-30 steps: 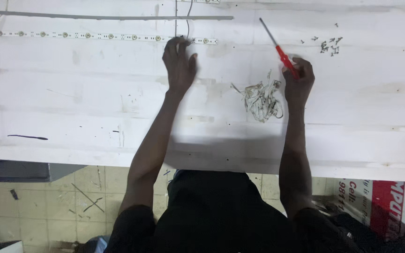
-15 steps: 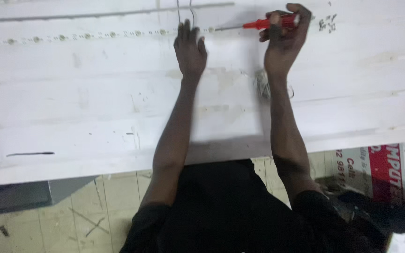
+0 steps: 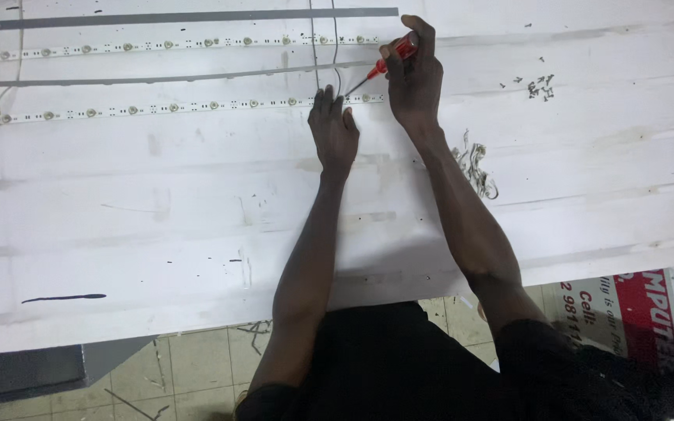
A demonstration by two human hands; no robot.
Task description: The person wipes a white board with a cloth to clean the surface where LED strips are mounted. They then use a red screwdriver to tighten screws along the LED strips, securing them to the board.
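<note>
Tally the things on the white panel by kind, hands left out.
LED strips: 2
Grey bars: 2
Red-handled screwdriver: 1
Wire tangle: 1
Pile of small dark bits: 1
Total: 7

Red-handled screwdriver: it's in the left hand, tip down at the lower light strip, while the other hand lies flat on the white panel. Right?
Not quite. The head view shows the red-handled screwdriver in the right hand, tip down at the lower light strip. The left hand lies flat on the white panel.
</note>
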